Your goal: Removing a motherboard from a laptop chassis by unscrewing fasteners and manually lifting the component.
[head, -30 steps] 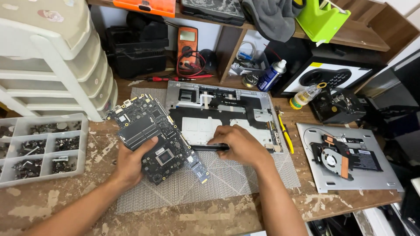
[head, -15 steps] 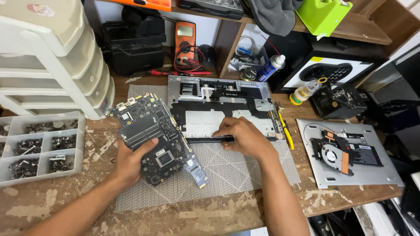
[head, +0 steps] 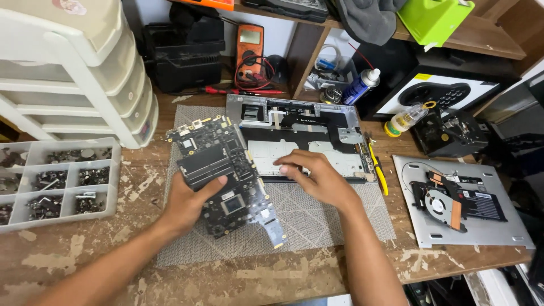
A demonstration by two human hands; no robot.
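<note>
The left hand [head: 190, 203] grips a dark laptop motherboard [head: 226, 173] by its near-left edge, thumb pressed on the top face and fingers hidden underneath. The board lies tilted over the grey work mat [head: 317, 218], its long axis running from far-left to near-right, with a narrow tongue of circuit board pointing toward the near edge of the bench [head: 85, 255]. The right hand [head: 320, 178] rests palm down just right of the board, fingers loosely curled at the near edge of the open silver laptop chassis [head: 294, 133]; whether it holds anything beneath the fingers cannot be told. The chassis lies on the far side of the mat, its long axis running left to right, just beyond the board's far-right corner. The left hand carries the board; the right is the nearer to the chassis. A compartment tray of screws [head: 51, 181] sits at the left, and a bottom cover with fan [head: 459, 201] at the right.
</note>
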